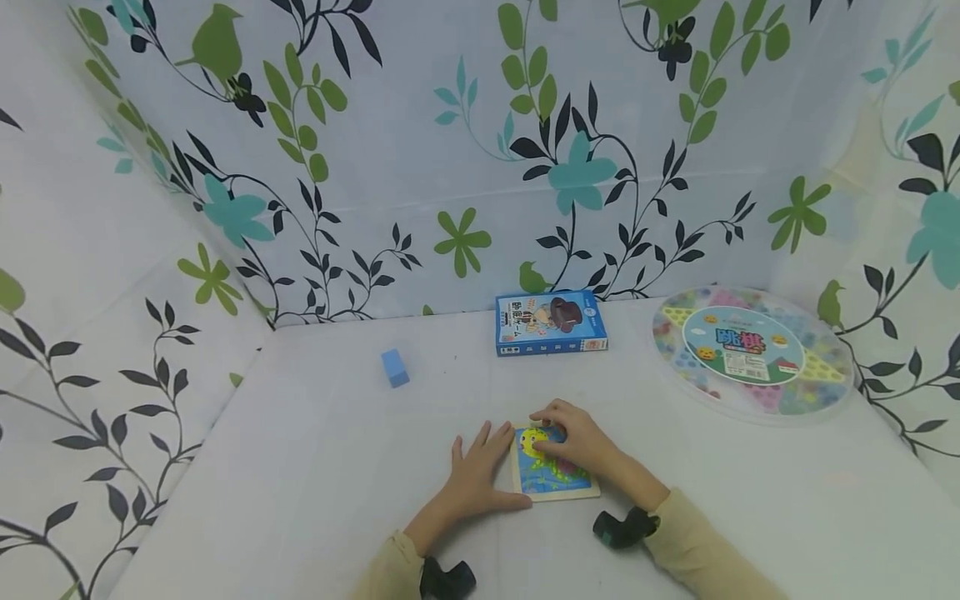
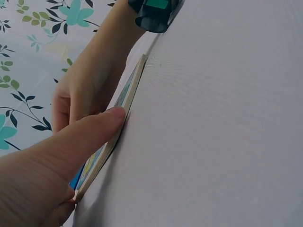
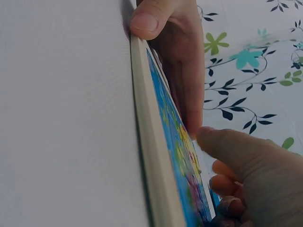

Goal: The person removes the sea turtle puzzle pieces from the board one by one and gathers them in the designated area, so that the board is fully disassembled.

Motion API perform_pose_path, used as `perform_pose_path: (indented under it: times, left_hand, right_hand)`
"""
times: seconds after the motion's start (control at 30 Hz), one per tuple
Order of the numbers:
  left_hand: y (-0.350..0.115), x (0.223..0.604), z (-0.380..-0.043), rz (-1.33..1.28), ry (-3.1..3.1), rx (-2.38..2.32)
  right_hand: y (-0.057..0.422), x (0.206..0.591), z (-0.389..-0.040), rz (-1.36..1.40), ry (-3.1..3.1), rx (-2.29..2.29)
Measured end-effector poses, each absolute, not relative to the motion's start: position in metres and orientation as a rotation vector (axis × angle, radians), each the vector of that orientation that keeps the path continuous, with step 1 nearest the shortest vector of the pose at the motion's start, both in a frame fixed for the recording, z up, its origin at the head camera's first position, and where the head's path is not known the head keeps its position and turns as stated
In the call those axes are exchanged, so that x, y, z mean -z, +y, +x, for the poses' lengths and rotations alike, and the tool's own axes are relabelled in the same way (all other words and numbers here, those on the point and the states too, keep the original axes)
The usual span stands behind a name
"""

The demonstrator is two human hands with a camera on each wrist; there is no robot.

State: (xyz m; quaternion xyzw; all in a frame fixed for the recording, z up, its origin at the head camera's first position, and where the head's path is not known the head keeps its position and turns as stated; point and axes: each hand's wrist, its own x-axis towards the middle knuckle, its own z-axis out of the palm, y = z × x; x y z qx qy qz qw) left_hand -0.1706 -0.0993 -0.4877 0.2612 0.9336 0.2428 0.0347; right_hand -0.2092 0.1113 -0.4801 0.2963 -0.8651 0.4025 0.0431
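Blue picture board [image 1: 551, 482] touches both hands [image 1: 478, 482] [image 1: 581, 440].

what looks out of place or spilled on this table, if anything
Nothing looks spilled or damaged. Only the blue block stands out mildly, lying alone at a slant, left of the blue game box and apart from the picture board.

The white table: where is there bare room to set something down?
The table has bare patches between the blue block and left hand, and between the round game and right sleeve. It is crowded around the picture puzzle, with the right hand over it; the blue box occupies part of the back.
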Motion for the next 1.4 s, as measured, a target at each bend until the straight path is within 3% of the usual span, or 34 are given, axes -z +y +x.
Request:
perform_pose_path:
  times: [0.67,1.4]
  left_hand:
    - [-0.0947,0.488,-0.1689,0.805,2.887,-0.815]
    - [-0.0978,0.4883,-0.169,0.808,2.899,-0.854]
  right_hand:
    - [0.1131,0.4814,-0.204,0.788,-2.766,-1.288]
    - [0.109,0.4835,-0.2101,0.842,-2.694,-1.249]
